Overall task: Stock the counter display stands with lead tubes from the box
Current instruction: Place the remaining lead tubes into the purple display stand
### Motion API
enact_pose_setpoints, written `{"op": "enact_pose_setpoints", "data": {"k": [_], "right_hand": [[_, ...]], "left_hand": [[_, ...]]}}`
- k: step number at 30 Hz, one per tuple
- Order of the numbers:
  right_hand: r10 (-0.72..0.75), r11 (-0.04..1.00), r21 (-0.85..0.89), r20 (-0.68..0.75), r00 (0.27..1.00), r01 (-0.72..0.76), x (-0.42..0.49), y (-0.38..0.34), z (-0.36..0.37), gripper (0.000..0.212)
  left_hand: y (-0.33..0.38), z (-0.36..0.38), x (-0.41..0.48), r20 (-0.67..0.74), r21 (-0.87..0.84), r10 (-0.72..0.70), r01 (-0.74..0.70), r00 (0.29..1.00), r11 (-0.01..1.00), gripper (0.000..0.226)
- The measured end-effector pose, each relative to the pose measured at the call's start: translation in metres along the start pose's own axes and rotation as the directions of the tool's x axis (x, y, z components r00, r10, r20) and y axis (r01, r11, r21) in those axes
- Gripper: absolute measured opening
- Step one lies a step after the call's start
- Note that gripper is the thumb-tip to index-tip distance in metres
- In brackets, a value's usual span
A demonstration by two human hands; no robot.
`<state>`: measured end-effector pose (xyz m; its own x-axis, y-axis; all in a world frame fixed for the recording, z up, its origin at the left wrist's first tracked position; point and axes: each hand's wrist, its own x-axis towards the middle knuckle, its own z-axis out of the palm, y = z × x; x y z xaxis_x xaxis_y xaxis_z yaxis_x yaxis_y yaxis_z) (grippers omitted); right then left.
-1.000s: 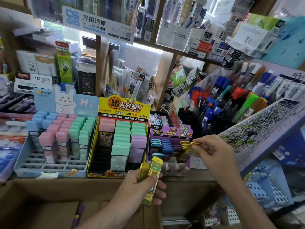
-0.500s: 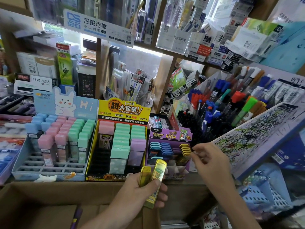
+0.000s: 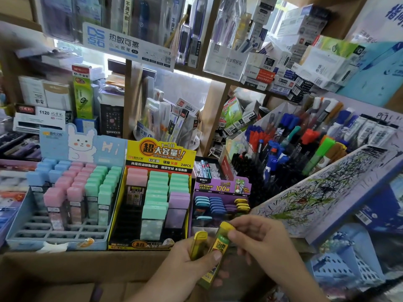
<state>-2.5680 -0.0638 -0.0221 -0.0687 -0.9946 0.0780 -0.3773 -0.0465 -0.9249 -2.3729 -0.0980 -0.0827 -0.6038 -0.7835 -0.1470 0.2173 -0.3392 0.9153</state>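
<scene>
My left hand (image 3: 187, 261) grips two yellow lead tubes low in the view, in front of the counter. One is a plain yellow tube (image 3: 198, 244); the other, a labelled yellow tube (image 3: 219, 247), stands taller. My right hand (image 3: 262, 241) pinches the labelled tube by its yellow cap. Just behind stands the purple display stand (image 3: 221, 187), holding rows of blue-capped tubes (image 3: 209, 204) and a column of yellow-capped tubes (image 3: 242, 205) at its right. The brown cardboard box (image 3: 65, 271) fills the bottom left; its inside is mostly out of view.
A yellow stand (image 3: 160, 156) with pink, green and purple cases and a blue bunny stand (image 3: 72, 147) with pastel cases sit to the left. A pen rack (image 3: 305, 153) and a scribbled test board (image 3: 316, 197) rise at the right. Shelves crowd above.
My right hand left the yellow column of the purple stand, came back down to my left hand, and now pinches the cap of the taller yellow tube.
</scene>
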Motion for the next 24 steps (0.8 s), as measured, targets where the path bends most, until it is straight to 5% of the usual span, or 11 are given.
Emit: {"op": "enact_pose_setpoints", "data": {"k": [5,12,17,24], "right_hand": [[-0.028,0.996,0.075,-0.126,0.992,0.038,0.000,-0.004,-0.019,0.012],[-0.157,0.985,-0.120,-0.293,0.943,0.127,0.005,0.006,-0.053,0.036],[-0.216,0.971,-0.169,-0.332,0.918,0.167,0.013,0.015,-0.056,0.034],[-0.272,0.955,-0.207,-0.336,0.902,0.212,0.020,0.016,-0.052,0.035]], "left_hand": [[0.000,0.003,0.001,-0.095,-0.020,-0.059,0.057,0.994,0.998,0.012],[0.007,-0.002,-0.001,-0.136,0.037,-0.013,0.018,0.991,0.999,0.018],[0.005,-0.004,-0.003,-0.128,0.231,0.058,-0.028,0.990,0.973,0.015],[0.007,-0.008,-0.006,-0.151,0.181,0.025,0.003,0.988,0.984,0.016]]}}
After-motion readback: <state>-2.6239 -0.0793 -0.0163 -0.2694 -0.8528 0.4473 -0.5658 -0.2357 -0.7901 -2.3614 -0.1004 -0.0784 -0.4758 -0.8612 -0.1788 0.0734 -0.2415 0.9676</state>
